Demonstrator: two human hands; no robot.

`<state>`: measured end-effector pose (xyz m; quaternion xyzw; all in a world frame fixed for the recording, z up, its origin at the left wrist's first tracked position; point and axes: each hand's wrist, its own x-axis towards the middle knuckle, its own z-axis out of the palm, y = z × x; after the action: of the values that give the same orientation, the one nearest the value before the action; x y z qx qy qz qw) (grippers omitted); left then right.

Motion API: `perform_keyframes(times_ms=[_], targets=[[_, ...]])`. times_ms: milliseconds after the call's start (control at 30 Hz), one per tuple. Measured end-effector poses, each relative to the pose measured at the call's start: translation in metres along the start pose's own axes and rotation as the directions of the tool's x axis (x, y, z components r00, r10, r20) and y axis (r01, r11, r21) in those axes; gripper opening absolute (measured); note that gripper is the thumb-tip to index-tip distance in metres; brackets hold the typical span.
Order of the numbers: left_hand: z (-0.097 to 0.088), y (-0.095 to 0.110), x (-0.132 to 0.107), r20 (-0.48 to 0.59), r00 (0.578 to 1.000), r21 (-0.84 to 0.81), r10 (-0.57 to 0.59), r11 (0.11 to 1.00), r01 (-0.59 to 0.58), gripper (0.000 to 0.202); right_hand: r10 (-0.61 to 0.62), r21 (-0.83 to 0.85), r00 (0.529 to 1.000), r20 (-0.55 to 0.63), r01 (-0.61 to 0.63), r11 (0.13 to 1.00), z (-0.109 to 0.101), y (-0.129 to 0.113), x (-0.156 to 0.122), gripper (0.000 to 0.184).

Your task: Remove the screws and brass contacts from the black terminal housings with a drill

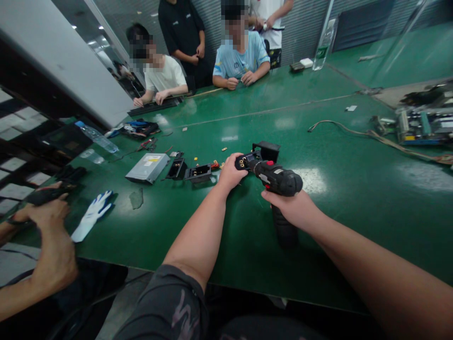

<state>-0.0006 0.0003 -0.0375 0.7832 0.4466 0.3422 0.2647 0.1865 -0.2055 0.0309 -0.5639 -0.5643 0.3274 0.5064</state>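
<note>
My right hand (295, 208) is wrapped round the grip of a black and red cordless drill (279, 178). The drill's front end points left and meets a small black plastic housing with brass-coloured contacts (247, 161). My left hand (231, 173) is closed on the near left side of that housing, its fingers partly hidden. Just behind the housing stands a black open box-like part (268, 150); I cannot tell whether the two are joined. To the left lie two similar black housings, one with contacts inside (199, 173) and one further left (176, 168).
A silver disc drive (147, 167) and a white-and-blue glove (94, 215) lie left on the green table (198, 222). A neighbour's hands (49, 208) hold a dark tool at far left. Circuit boards (424, 123) and cables occupy the right. People sit and stand across the table.
</note>
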Motion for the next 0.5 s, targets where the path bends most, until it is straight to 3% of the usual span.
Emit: perform_keyframes(times_ms=[500], targets=[[-0.0015, 0.0036, -0.0006, -0.005, 1.000, 0.003, -0.012, 1.000, 0.012, 0.069, 0.030, 0.032, 0.999, 0.019, -0.031, 0.999, -0.0005, -0.0055, 0.0004, 0.038]])
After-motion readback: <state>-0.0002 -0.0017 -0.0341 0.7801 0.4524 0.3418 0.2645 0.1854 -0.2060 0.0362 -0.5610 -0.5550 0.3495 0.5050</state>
